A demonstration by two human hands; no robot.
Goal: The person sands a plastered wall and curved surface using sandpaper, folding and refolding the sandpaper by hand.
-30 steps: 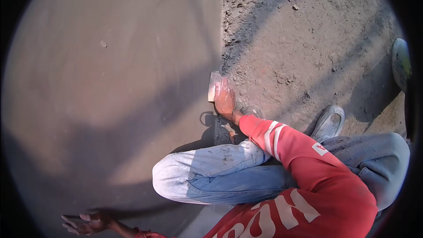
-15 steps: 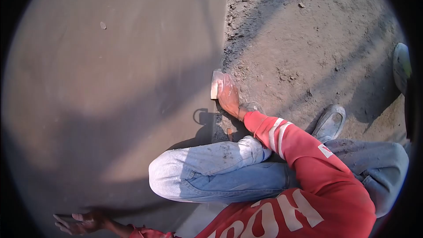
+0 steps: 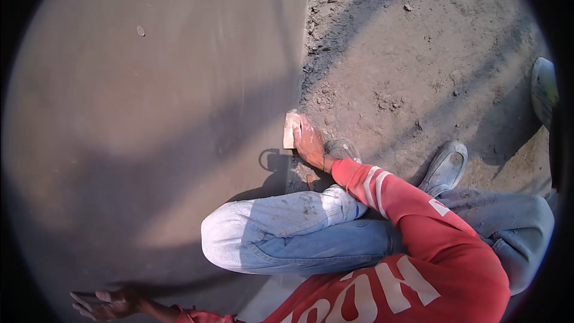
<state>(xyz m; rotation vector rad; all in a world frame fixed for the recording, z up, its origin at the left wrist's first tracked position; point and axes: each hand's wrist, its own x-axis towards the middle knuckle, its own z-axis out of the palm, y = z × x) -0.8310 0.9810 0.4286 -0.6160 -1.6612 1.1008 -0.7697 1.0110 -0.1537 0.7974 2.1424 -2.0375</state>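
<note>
The right hand (image 3: 309,142) has its fingers (image 3: 304,124) closed on a pale rectangular block (image 3: 289,131), gripping it from the side nearer the dirt. The block is at the straight edge of a smooth grey-brown slab (image 3: 149,101), right where the slab meets rough, crumbly dirt (image 3: 406,54). From here I cannot tell how firmly it presses down. A thin dark band (image 3: 324,162) circles that wrist, and above it runs a red sleeve (image 3: 412,203) with 2 white stripes near the forearm. Just beside the wrist the toe of 1 dusty shoe (image 3: 345,148) shows, and a small orange-brown piece (image 3: 310,182) lies near the bent knee.

Over to the other side, the left hand (image 3: 107,305) has nothing in it, its fingers spread wide; whether it touches the slab I cannot tell. Between the 2 arms, faded blue jeans (image 3: 287,233) fold at the knee below a red sweatshirt (image 3: 466,263) with big white letters. A grey shoe (image 3: 447,164) rests on the dirt farther right. Well apart from both hands, a small pale oval fleck (image 3: 140,31) marks the slab.
</note>
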